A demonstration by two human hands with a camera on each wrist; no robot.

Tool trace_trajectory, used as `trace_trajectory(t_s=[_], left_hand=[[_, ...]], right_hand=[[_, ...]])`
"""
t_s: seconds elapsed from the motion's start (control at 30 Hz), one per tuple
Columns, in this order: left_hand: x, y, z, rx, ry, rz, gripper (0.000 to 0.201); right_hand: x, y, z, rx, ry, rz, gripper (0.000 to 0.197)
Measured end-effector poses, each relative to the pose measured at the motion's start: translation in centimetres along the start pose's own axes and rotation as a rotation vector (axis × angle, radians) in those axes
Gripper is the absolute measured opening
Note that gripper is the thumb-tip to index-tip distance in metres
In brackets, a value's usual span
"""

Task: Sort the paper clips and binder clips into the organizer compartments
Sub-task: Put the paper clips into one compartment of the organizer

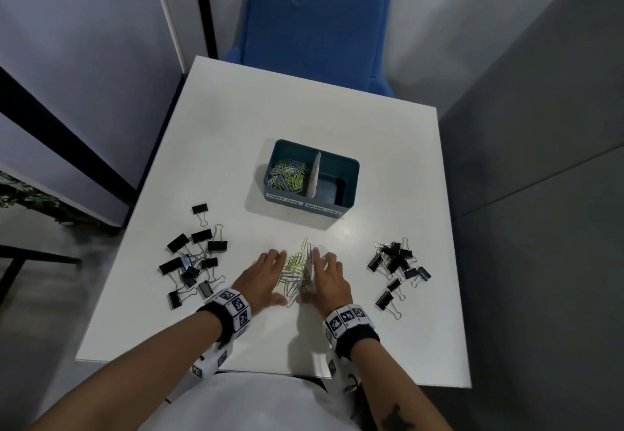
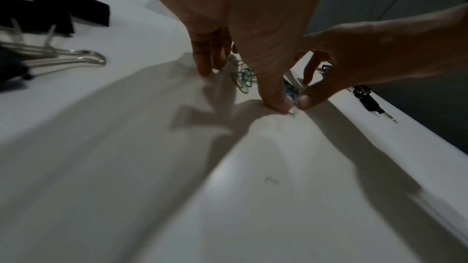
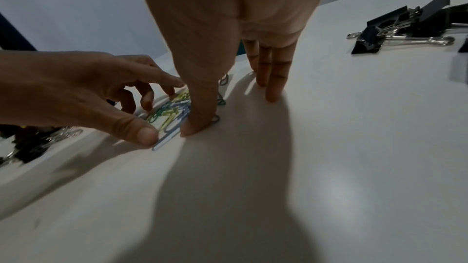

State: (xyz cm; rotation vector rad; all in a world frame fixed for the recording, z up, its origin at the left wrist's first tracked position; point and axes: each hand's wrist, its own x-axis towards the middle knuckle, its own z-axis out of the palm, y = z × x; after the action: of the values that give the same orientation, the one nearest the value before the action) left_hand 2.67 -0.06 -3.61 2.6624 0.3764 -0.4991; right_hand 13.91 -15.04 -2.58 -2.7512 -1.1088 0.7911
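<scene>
A loose pile of green, blue and grey paper clips (image 1: pixel 296 272) lies on the white table (image 1: pixel 236 133) near its front. My left hand (image 1: pixel 270 275) and right hand (image 1: pixel 322 273) flank the pile, fingers straight, tips on the tabletop and pressing against the clips from both sides. In the right wrist view both thumbs touch the near end of the pile (image 3: pixel 172 115). The teal organizer (image 1: pixel 351 167) stands beyond the pile. Its left compartment holds paper clips (image 1: pixel 287 175); its right compartment looks empty. Black binder clips lie in two groups, one left (image 1: pixel 194 258) and one right (image 1: pixel 396 267).
A blue chair (image 1: pixel 317 19) stands behind the table's far edge. Grey partition walls close in on the left and right. White labels run along the organizer's front wall. Bare tabletop lies between the organizer and the pile.
</scene>
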Motion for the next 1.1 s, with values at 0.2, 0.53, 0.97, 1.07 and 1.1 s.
trace_trajectory(t_s=[0.2,0.53,0.97,1.07,1.1], left_hand=[[1.8,1.3,0.5,-0.091,0.097,0.025,0.069],[2.5,0.2,-0.3,-0.223,0.14,-0.048,0.013],[5.6,0.8,-15.2,-0.541,0.542,-0.021,0.003],[8.2,0.1,-18.0,-0.604,0.583,-0.056,0.016],[8.7,-0.4,-18.3,-0.624,0.569,-0.087,0.027]], right_hand=[[1.4,-1.2,-0.4,0.103,0.09,-0.091,0.056],[2.1,-0.4,0.3,0.165,0.122,-0.136,0.01],[2.0,0.9,-1.5,0.338,0.053,-0.078,0.01],[1.6,0.3,-4.2,0.369,0.12,-0.119,0.012],[1.6,0.1,-5.3,0.38,0.147,-0.137,0.012]])
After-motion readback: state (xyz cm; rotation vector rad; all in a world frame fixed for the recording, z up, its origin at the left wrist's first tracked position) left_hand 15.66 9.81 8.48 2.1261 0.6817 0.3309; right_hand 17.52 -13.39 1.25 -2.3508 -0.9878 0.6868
